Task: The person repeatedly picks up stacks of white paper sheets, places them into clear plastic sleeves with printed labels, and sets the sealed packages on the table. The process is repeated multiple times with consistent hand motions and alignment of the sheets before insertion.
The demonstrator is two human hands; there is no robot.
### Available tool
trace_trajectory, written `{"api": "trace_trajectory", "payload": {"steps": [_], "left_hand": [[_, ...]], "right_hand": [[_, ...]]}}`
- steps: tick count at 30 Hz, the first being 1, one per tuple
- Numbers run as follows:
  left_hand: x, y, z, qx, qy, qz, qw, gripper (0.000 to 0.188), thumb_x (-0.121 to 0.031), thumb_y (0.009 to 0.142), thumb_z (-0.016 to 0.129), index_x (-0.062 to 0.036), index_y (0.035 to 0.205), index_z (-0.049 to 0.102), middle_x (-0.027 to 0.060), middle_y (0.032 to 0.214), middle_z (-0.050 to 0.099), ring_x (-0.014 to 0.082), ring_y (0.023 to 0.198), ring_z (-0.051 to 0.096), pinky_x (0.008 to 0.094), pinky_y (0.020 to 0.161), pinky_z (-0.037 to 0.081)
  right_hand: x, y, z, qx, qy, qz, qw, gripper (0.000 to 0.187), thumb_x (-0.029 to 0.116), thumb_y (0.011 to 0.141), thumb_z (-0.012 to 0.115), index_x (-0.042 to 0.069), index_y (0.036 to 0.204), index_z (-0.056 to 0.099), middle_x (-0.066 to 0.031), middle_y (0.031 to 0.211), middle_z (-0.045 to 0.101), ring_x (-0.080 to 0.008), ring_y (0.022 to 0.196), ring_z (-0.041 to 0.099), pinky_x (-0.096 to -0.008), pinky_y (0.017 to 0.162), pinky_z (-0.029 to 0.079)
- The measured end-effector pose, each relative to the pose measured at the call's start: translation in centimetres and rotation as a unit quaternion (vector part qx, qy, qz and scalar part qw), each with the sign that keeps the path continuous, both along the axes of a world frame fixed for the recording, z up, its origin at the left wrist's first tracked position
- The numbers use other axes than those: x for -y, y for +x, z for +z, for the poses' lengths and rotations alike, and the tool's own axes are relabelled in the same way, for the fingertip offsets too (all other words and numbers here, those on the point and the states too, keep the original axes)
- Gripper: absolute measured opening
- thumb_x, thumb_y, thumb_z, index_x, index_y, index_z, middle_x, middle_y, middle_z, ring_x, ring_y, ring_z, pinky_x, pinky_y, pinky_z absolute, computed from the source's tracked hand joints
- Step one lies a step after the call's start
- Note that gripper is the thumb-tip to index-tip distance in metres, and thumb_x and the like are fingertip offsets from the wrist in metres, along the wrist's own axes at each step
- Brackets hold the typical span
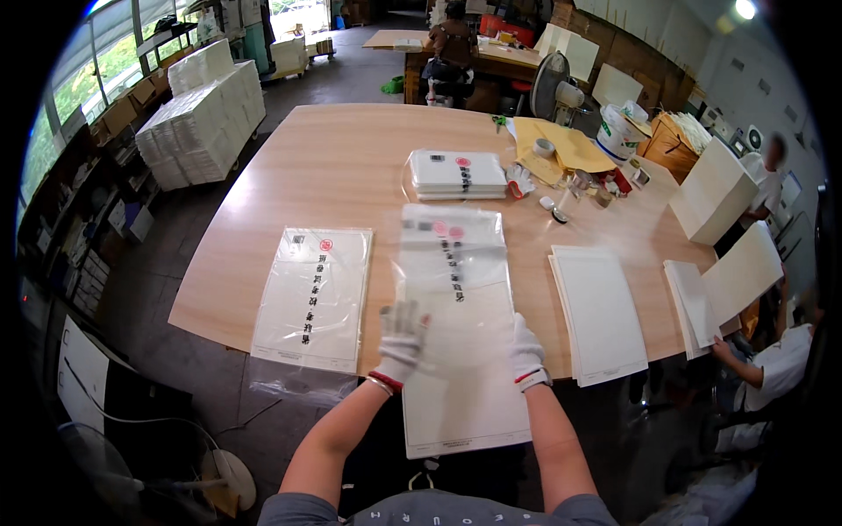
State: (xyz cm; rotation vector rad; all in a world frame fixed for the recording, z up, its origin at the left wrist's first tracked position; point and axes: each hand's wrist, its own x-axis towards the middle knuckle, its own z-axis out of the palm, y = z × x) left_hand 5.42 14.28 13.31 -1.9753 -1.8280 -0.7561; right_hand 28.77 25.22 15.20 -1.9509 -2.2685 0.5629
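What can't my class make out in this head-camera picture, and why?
All in the head view:
- White-gloved left hand: finger positions, blurred by motion.
- Clear plastic bag with black and red print: its upper end, blurred.
- Rectangular white paper stack at right: lower sheets, mostly hidden by the top one.
- White-shirted co-worker: cut off by the dark fisheye rim.

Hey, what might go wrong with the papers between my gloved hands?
The paper stack overhangs the near edge of the table, so it could slip down if the right hand beside it shifts. The clear plastic hanging past that edge at left might snag on the left forearm.
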Motion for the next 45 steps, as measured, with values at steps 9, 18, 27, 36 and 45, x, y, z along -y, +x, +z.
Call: {"api": "trace_trajectory", "payload": {"steps": [9,18,27,36,45], "left_hand": [[6.2,0.8,-2.8,0.627,-0.127,0.046,0.767,0.019,0.002,0.081,0.046,-0.0010,0.099,0.047,-0.0002,0.075,0.042,0.0083,0.066,0.043,0.0244,0.061,0.042],[19.4,4.0,-1.6,0.573,-0.210,0.115,0.784,0.021,-0.027,0.088,0.047,-0.0070,0.083,0.043,0.0082,0.071,0.047,0.0243,0.063,0.051,0.0368,0.057,0.041],[30.0,4.8,4.8,0.437,-0.382,-0.123,0.805,0.031,-0.009,0.075,0.065,-0.0055,0.104,0.056,0.0170,0.113,0.050,0.0294,0.083,0.060,0.0354,0.068,0.049],[26.0,5.4,10.0,0.447,-0.152,-0.154,0.868,0.013,0.002,0.070,0.054,-0.0036,0.081,0.055,0.0117,0.082,0.058,0.0257,0.066,0.059,0.0311,0.058,0.048],[23.1,3.8,15.6,0.464,-0.046,-0.181,0.866,0.004,-0.005,0.077,0.055,-0.0011,0.079,0.055,0.0093,0.078,0.058,0.0188,0.066,0.058,0.0277,0.058,0.046]], "right_hand": [[8.6,3.2,2.5,-0.014,-0.001,0.087,0.996,0.065,0.030,0.091,0.043,0.005,0.141,0.011,-0.0182,0.082,0.062,-0.0360,0.065,0.060,-0.0525,0.052,0.043],[20.0,7.9,2.2,0.004,0.034,0.202,0.979,0.068,0.027,0.088,0.046,-0.003,0.140,0.015,-0.0141,0.067,0.059,-0.0259,0.044,0.055,-0.0422,0.034,0.038],[32.8,13.2,-0.6,-0.176,0.043,0.286,0.941,0.038,0.020,0.085,0.049,0.007,0.121,0.051,-0.0194,0.091,0.062,-0.0291,0.065,0.061,-0.0377,0.055,0.051],[30.2,16.3,7.5,-0.444,-0.365,0.038,0.817,0.042,0.017,0.091,0.050,-0.001,0.128,0.042,-0.0128,0.089,0.066,-0.0201,0.087,0.063,-0.0331,0.082,0.050],[24.7,3.6,5.1,-0.697,-0.344,-0.029,0.628,0.045,0.014,0.088,0.047,-0.004,0.129,0.041,-0.0132,0.123,0.052,-0.0197,0.109,0.052,-0.0323,0.093,0.042]]}}
